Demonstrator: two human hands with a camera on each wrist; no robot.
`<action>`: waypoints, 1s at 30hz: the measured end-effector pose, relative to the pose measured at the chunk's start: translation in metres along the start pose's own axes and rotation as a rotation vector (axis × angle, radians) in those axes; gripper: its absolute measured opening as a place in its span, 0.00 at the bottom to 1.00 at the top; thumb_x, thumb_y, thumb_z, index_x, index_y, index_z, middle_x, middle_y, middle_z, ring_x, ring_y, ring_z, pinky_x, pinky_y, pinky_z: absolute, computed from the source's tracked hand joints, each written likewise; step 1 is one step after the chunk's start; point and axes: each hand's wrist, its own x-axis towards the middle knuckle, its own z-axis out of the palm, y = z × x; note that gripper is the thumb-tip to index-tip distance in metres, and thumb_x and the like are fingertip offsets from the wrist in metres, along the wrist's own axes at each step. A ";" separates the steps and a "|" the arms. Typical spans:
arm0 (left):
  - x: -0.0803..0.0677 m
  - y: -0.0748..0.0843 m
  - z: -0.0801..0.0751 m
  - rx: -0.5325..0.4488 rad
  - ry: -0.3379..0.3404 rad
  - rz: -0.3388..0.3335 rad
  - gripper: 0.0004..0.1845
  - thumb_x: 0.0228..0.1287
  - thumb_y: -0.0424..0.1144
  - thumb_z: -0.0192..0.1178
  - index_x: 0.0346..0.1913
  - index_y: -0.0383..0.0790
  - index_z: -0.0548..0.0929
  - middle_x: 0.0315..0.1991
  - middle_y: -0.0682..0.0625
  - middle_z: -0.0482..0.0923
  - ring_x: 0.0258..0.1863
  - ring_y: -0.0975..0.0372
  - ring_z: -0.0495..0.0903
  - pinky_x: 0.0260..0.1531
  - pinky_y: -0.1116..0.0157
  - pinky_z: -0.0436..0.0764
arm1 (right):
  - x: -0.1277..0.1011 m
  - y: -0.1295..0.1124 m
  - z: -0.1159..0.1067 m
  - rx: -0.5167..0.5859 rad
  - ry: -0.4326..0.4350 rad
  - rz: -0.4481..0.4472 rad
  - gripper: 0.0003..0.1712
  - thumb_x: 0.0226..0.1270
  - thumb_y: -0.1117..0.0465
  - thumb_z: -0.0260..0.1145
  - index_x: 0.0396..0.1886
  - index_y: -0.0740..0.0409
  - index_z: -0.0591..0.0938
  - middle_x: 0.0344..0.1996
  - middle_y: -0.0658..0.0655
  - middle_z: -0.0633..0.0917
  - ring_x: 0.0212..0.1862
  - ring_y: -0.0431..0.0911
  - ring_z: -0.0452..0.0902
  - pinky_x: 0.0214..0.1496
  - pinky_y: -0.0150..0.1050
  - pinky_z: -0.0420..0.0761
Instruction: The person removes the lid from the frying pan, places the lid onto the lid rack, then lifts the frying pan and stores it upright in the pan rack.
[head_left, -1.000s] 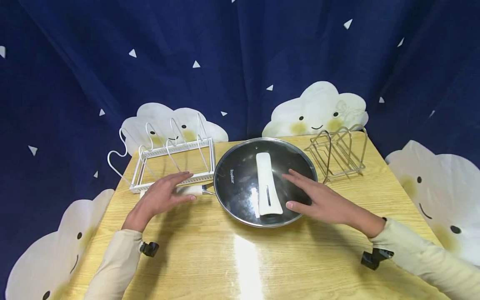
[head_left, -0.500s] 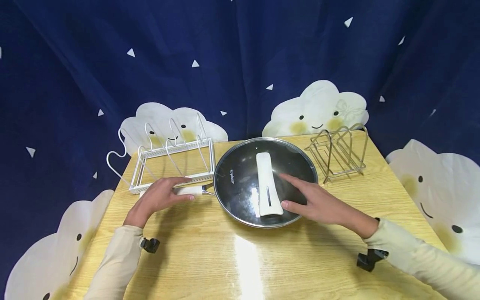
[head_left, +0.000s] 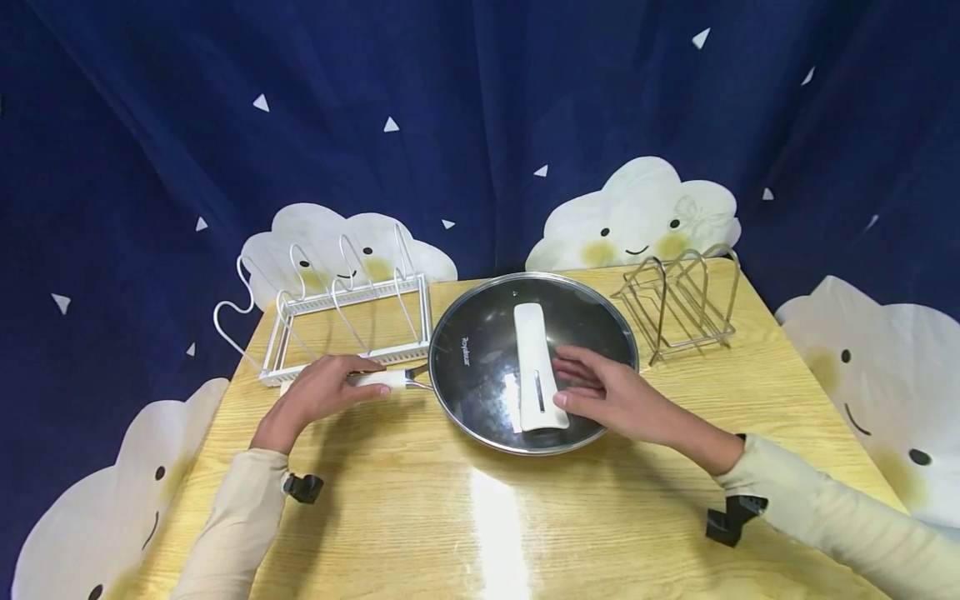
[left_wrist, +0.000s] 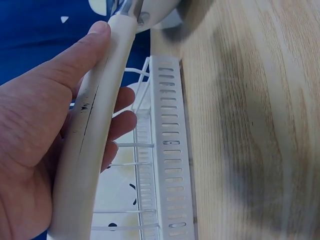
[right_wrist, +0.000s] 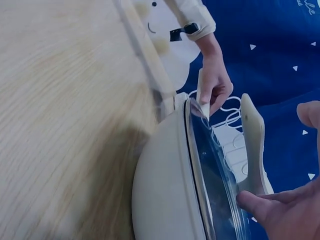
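Note:
A deep frying pan with a cream outside (right_wrist: 162, 180) stands on the table, covered by a glass lid (head_left: 480, 325). Across the lid's top runs a cream lid handle (head_left: 531, 346). My left hand (head_left: 326, 390) grips the pan's long handle (left_wrist: 95, 115), fingers curled under it and thumb along its side. My right hand (head_left: 618, 396) is over the right part of the lid, fingers loosely bent. Its thumb (right_wrist: 255, 205) is right at the base of the lid handle, and the other fingers stand apart from it.
Behind the left hand stands a white wire rack (head_left: 345, 304) with several loops. A metal wire rack (head_left: 678, 308) is at the right back of the wooden table (head_left: 405, 517). A blue curtain (head_left: 480, 125) with cloud shapes hangs behind.
My right hand has moved left toward the lid handle, and its fingers have bent more. My left hand has stayed at the pan's handle, its index finger lowering slightly.

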 end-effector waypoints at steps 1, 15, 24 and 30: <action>0.000 0.000 0.000 -0.001 0.001 0.002 0.21 0.64 0.57 0.70 0.52 0.47 0.90 0.46 0.52 0.89 0.42 0.61 0.86 0.46 0.52 0.83 | 0.001 -0.001 0.001 0.024 0.003 0.006 0.43 0.75 0.54 0.67 0.79 0.67 0.58 0.72 0.68 0.70 0.73 0.60 0.68 0.67 0.41 0.75; 0.000 0.001 0.001 0.010 0.005 -0.017 0.21 0.63 0.57 0.70 0.52 0.47 0.90 0.48 0.51 0.89 0.46 0.57 0.87 0.47 0.51 0.83 | 0.011 -0.008 0.009 0.313 0.025 0.178 0.55 0.61 0.62 0.77 0.78 0.70 0.54 0.66 0.74 0.75 0.53 0.51 0.86 0.51 0.36 0.85; 0.001 0.001 0.002 0.008 0.017 0.000 0.20 0.63 0.57 0.70 0.50 0.48 0.90 0.47 0.51 0.89 0.45 0.58 0.86 0.46 0.51 0.83 | 0.018 -0.008 0.019 0.360 0.065 0.236 0.52 0.61 0.62 0.76 0.77 0.70 0.57 0.56 0.71 0.82 0.49 0.50 0.86 0.48 0.42 0.86; -0.001 0.001 0.002 0.015 0.017 -0.013 0.20 0.63 0.57 0.70 0.50 0.48 0.90 0.47 0.52 0.89 0.44 0.59 0.86 0.45 0.52 0.83 | 0.023 -0.008 0.025 0.427 0.097 0.304 0.44 0.63 0.63 0.74 0.70 0.77 0.62 0.49 0.68 0.85 0.44 0.49 0.87 0.47 0.43 0.87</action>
